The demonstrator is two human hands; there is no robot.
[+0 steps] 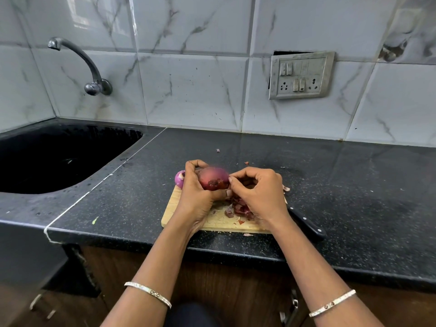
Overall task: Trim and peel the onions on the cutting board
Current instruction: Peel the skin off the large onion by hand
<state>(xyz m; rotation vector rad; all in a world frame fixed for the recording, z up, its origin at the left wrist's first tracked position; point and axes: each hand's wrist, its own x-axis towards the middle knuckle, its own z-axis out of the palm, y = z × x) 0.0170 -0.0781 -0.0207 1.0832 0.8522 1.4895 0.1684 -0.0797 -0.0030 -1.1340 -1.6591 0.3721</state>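
Head view: the left hand point(197, 192) grips a red onion point(213, 181) above the far end of the cutting board point(219, 220), near the table's front edge. The right hand point(256, 188) pinches at its skin. Peels point(239, 210) lie heaped on the board; another onion point(179, 179) sits at its far left corner, a knife point(306, 224) along its right side.

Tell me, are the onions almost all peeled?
Partly. A pile of peels on the board shows peeling is under way, and the knife lies set aside. The left hand holds an onion still partly in its skin while the right hand picks at it. A second onion sits behind the left hand; whether it is finished is hidden.
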